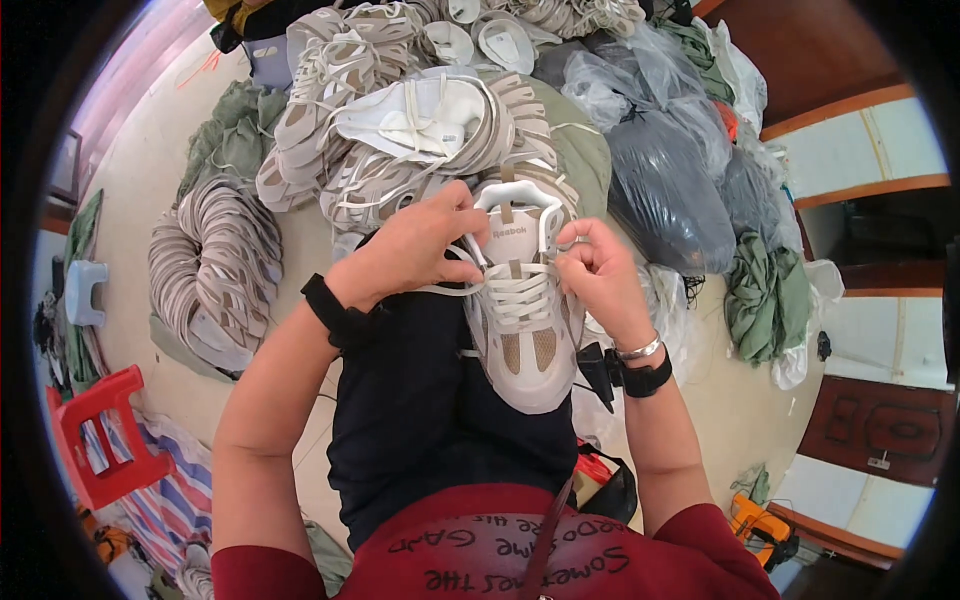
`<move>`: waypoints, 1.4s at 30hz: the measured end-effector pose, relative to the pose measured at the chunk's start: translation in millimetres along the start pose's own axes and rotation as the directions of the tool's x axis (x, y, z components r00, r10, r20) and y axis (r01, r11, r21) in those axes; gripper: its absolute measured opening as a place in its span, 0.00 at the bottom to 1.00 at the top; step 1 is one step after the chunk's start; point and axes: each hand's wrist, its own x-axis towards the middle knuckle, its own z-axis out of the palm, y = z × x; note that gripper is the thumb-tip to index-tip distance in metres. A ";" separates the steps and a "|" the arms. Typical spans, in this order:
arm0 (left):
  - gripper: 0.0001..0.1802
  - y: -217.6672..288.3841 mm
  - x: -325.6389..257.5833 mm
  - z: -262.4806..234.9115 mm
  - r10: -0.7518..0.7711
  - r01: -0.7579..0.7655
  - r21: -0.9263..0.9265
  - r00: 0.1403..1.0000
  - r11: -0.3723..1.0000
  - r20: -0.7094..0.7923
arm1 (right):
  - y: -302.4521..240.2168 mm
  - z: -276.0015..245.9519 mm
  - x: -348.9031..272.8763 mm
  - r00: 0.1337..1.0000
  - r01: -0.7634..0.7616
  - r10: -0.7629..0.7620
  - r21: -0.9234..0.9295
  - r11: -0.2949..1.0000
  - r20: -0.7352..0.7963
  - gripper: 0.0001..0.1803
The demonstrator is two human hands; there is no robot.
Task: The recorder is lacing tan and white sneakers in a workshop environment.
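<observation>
Looking down from the head camera, I see a beige and white mesh sneaker resting on my lap, toe toward me, tongue and heel pointing away. My left hand sits at the shoe's left side, fingers curled closed and pinching a flat white lace that runs out sideways from the eyelets. My right hand is at the shoe's right side, fingers bent tightly around the other lace end near the top eyelet. Both wrists carry black bands, and the right one also has a silver bracelet.

Room is tight ahead: a heap of matching sneakers crowds just beyond the shoe's heel, nearly touching my left knuckles. To the right, crinkled grey plastic bags press close to my right hand. On the left, a curved stack of shoe uppers lies well apart on the pale smooth floor, leaving open space there. A red plastic stool stands at the lower left edge.
</observation>
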 end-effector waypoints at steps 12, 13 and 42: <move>0.18 6.1 4.3 -11.1 0.043 -0.048 0.070 0.997 0.996 0.070 | -31.5 -14.5 5.5 0.937 0.333 -0.220 -0.496 0.802 0.272 0.19; 0.18 4.4 8.2 -13.3 0.044 -0.053 0.077 0.993 0.996 0.114 | -33.5 -24.0 9.4 0.884 0.462 -0.271 -0.628 0.627 0.380 0.22; 0.09 43.2 55.0 -22.3 -0.456 0.330 -0.572 0.885 0.751 -0.088 | -10.9 -55.2 46.1 0.712 0.685 -0.365 -0.479 0.548 0.600 0.10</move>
